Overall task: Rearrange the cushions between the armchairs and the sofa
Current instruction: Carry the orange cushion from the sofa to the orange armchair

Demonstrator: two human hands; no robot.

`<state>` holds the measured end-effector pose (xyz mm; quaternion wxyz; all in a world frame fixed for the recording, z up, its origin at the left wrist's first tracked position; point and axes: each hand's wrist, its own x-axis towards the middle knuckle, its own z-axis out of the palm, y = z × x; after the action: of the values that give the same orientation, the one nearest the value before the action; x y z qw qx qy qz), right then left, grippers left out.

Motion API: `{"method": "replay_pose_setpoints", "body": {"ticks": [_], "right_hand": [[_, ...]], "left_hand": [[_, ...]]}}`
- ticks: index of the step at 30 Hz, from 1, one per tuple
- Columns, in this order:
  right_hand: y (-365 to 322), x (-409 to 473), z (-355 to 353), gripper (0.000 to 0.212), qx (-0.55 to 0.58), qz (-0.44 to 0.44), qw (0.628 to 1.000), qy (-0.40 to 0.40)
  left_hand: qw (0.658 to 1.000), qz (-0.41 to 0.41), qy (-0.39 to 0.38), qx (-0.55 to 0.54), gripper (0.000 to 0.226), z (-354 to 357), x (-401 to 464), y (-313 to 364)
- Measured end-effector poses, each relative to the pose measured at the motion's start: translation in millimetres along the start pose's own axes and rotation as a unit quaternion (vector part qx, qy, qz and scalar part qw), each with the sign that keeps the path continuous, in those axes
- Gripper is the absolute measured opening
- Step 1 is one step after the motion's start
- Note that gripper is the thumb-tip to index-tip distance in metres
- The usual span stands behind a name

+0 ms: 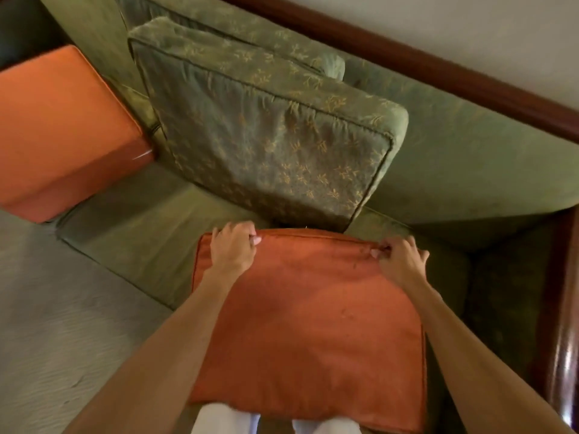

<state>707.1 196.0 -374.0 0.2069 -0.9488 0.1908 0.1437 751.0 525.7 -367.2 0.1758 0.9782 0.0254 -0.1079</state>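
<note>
An orange cushion [310, 324] hangs in front of me over the seat of the green sofa [454, 170]. My left hand [233, 247] grips its top edge near the left corner. My right hand [399, 258] pinches the same edge near the right corner. Just beyond it, a green patterned cushion [266, 126] leans against the sofa back. A second green patterned cushion [238, 29] stands behind that one, mostly hidden.
An orange upholstered armchair [59, 126] stands at the left, touching the sofa's end. A dark wooden sofa arm [560, 324] runs down the right side. Grey carpet [62, 308] covers the floor at lower left. My white trousers [225, 418] show below the cushion.
</note>
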Motion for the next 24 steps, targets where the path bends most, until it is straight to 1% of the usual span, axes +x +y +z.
{"method": "replay_pose_setpoints", "body": {"ticks": [3,5,6,7,9,11,12,13,14,16,17,18,19,21,22,24], "right_hand": [[-13.2,-34.0,-60.4,0.009,0.028,-0.043,0.997,0.066],[-21.1,-78.8,-97.1,0.008,0.041,-0.087,0.989,0.114],[-21.4,-106.4,-110.4,0.005,0.040,-0.098,0.986,0.126],[-20.0,-132.5,-118.3,0.009,0.030,-0.102,0.986,0.128],[-13.9,-177.0,-124.6,0.019,0.014,-0.088,0.991,0.095],[-11.3,-206.3,-129.3,0.026,0.020,-0.053,0.998,0.037],[-13.4,-215.8,-133.1,0.038,0.024,-0.040,0.999,0.006],[-16.9,-220.4,-137.3,0.057,0.018,-0.038,0.999,-0.018],[-22.1,-221.0,-141.6,0.076,-0.009,-0.045,0.998,-0.037],[-38.4,-217.4,-147.1,0.112,-0.123,-0.080,0.987,-0.067],[-46.8,-215.0,-146.2,0.124,-0.183,-0.098,0.975,-0.083],[-53.7,-212.4,-142.7,0.127,-0.231,-0.118,0.961,-0.097],[-59.3,-210.8,-139.9,0.123,-0.263,-0.139,0.949,-0.105],[-59.6,-208.7,-136.6,0.110,-0.267,-0.177,0.941,-0.106],[-55.5,-207.5,-136.0,0.106,-0.245,-0.188,0.945,-0.104],[-47.5,-211.2,-143.4,0.091,-0.179,-0.172,0.962,-0.113]], "left_hand": [[0.998,0.031,0.047,-0.040,0.007,-56.6,-12.3,19.8],[0.991,0.074,0.084,-0.074,0.014,-94.7,-42.3,25.1],[0.988,0.095,0.092,-0.083,0.018,-111.6,-64.6,26.6],[0.985,0.116,0.096,-0.078,0.022,-123.0,-87.5,26.0],[0.983,0.158,0.081,-0.056,0.026,-134.0,-128.3,18.1],[0.980,0.188,0.017,-0.058,0.030,-138.2,-153.6,5.6],[0.980,0.186,-0.028,-0.059,0.032,-142.0,-161.5,0.5],[0.982,0.174,-0.065,-0.045,0.037,-147.5,-165.5,-1.6],[0.983,0.160,-0.093,-0.008,0.050,-153.2,-166.1,-1.1],[0.974,0.148,-0.146,0.091,0.095,-163.9,-162.4,5.0],[0.964,0.147,-0.175,0.134,0.115,-164.8,-158.8,8.8],[0.952,0.151,-0.201,0.174,0.126,-162.7,-155.2,12.2],[0.940,0.157,-0.217,0.210,0.129,-160.3,-152.0,15.2],[0.931,0.173,-0.220,0.234,0.120,-156.5,-149.8,16.3],[0.935,0.177,-0.212,0.221,0.113,-156.8,-150.5,16.6],[0.946,0.182,-0.201,0.176,0.103,-161.5,-154.1,22.9]]}}
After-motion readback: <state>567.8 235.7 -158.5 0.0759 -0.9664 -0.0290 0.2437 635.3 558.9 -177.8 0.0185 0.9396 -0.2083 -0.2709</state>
